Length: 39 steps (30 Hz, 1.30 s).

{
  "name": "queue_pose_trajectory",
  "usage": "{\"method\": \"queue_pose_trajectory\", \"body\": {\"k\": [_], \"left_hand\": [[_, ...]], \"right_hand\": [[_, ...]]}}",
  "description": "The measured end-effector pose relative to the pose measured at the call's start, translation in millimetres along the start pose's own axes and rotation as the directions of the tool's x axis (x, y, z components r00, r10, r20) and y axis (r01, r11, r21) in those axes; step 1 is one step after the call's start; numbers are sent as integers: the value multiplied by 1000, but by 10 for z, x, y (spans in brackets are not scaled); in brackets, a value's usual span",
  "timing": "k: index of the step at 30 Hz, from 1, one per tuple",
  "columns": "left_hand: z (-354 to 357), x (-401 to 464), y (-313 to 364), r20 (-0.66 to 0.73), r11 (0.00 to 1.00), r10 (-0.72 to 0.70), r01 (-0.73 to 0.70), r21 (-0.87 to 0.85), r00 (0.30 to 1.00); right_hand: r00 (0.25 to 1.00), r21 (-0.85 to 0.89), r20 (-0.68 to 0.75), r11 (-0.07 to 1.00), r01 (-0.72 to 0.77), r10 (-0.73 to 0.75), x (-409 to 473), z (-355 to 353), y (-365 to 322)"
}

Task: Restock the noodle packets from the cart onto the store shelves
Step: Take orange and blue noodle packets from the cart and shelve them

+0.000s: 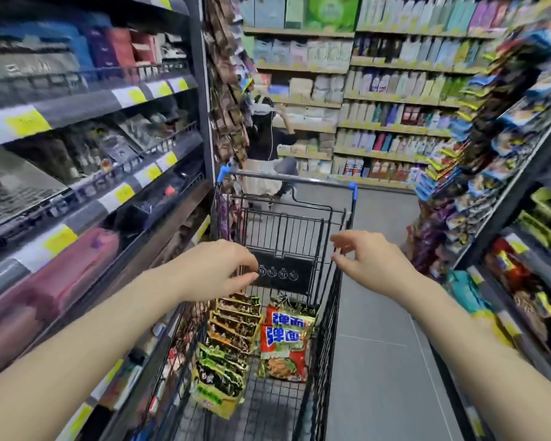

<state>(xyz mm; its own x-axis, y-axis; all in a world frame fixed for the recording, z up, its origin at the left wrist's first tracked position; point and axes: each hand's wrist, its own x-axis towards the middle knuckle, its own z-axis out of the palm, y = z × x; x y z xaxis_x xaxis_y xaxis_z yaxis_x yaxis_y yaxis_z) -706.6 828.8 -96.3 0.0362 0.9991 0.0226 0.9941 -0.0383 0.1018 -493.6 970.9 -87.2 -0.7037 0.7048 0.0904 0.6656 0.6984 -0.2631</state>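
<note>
A black wire cart [326, 313] with a blue-tipped handle stands in the aisle before me. Inside it, a row of green and brown noodle packets [229, 338] stands on edge along the left side, and a red noodle packet [285, 338] with blue-and-white lettering leans at the right. My left hand [217, 268] hovers over the cart's left rim, fingers loosely curled, holding nothing. My right hand [360, 259] hovers by the right rim, fingers relaxed and empty. Neither hand touches a packet.
Dark shelves [115, 97] with yellow price tags line the left; packed snack shelves [490, 173] line the right. A person [264, 135] in dark clothes stands past the cart at the far shelving. Grey floor [376, 329] runs to the right of the cart.
</note>
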Motion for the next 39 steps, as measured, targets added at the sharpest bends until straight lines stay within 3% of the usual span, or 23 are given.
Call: {"method": "queue_pose_trajectory", "body": {"k": [5, 13, 23, 28, 34, 39], "left_hand": [[459, 529, -383, 87, 999, 21, -18, -41, 996], [1420, 1275, -838, 222, 989, 115, -90, -120, 968], [2719, 1928, -1172, 282, 969, 233, -199, -143, 931], [3144, 2119, -1225, 283, 959, 275, -240, -152, 919], [3440, 2161, -1340, 290, 954, 290, -248, -171, 912], [3542, 2187, -1399, 294, 954, 276, -222, -204, 915]], "right_hand": [[997, -8, 44, 998, -60, 61, 563, 494, 132], [945, 76, 177, 953, -292, 276, 1156, 1692, 478], [692, 51, 421, 747, -663, 586, 1431, 3689, 974], [526, 78, 509, 572, -816, 681, 1364, 4432, 1167], [442, 167, 534, 423, -891, 720, 1272, 5044, 1230], [464, 272, 501, 376, -886, 731, 1240, 5381, 1282]]}}
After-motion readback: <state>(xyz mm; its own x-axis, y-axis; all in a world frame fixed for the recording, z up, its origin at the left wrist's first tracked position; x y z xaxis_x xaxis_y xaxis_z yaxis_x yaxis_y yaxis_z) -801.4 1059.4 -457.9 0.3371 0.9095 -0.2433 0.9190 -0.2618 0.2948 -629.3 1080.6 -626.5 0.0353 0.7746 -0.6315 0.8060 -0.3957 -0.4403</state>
